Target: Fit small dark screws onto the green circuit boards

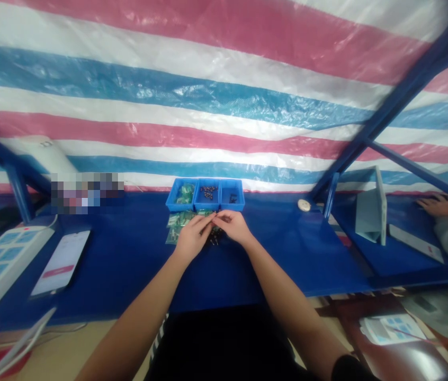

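Note:
My left hand [195,236] and my right hand [235,225] meet fingertip to fingertip over the blue table. Both are closed in a pinch, and whatever sits between the fingers is too small to make out. Beneath and left of them lie several green circuit boards [172,235], partly covered by my left hand. Small dark parts with shiny ends [215,236] lie under my fingers. Just behind stands a blue three-compartment bin [169,201]: green pieces in the left compartment, small dark and copper-coloured parts in the middle, a few black pieces on the right.
A lit phone [62,263] and a white power strip [9,264] lie on the left. A round pale object [304,205] rests near the blue metal frame [331,196]. Farther right are a tablet on a stand [370,209], another phone [415,243] and another person's hands [436,205].

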`<state>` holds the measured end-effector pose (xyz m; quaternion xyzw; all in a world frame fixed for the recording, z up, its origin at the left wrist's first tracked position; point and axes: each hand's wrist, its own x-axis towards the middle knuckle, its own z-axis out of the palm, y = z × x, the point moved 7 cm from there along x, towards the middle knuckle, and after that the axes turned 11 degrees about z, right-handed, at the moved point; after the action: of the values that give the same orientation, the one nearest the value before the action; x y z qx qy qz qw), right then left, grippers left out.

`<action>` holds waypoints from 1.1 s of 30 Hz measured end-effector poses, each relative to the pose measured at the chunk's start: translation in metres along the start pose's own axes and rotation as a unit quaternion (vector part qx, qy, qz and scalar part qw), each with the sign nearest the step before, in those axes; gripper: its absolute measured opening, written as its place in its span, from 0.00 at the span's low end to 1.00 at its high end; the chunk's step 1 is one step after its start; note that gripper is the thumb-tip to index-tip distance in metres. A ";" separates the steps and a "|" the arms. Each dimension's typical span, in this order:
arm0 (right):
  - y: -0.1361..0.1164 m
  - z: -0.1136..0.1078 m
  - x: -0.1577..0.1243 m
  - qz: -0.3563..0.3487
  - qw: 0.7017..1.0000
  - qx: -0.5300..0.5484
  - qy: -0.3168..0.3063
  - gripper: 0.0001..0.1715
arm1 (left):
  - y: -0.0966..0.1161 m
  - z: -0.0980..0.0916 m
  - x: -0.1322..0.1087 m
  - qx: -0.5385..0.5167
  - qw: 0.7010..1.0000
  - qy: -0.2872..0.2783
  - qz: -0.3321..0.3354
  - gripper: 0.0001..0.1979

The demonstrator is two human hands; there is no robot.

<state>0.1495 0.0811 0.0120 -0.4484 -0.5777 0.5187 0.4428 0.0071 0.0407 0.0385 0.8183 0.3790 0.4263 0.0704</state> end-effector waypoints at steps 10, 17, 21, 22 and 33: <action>-0.013 -0.005 -0.003 -0.031 0.999 -0.031 0.013 0.16 | -0.007 -0.001 -0.002 0.038 0.999 0.018 0.019 0.12; -0.016 -0.007 -0.005 -0.048 0.995 -0.079 0.021 0.14 | -0.009 -0.002 -0.003 0.047 0.998 0.022 0.030 0.12; -0.016 -0.009 -0.005 -0.048 0.995 -0.088 0.031 0.14 | -0.010 -0.001 -0.003 0.033 0.999 0.010 0.003 0.13; -0.017 -0.008 -0.006 -0.049 0.994 -0.090 0.030 0.14 | -0.010 -0.001 -0.003 0.030 1.000 0.010 -0.004 0.12; -0.021 -0.011 -0.007 -0.062 0.991 -0.102 0.057 0.12 | -0.011 -0.002 -0.002 0.014 0.998 0.005 -0.055 0.12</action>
<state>0.1599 0.0755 0.0336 -0.4836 -0.6280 0.4019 0.4585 -0.0014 0.0467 0.0329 0.7947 0.4299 0.4209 0.0803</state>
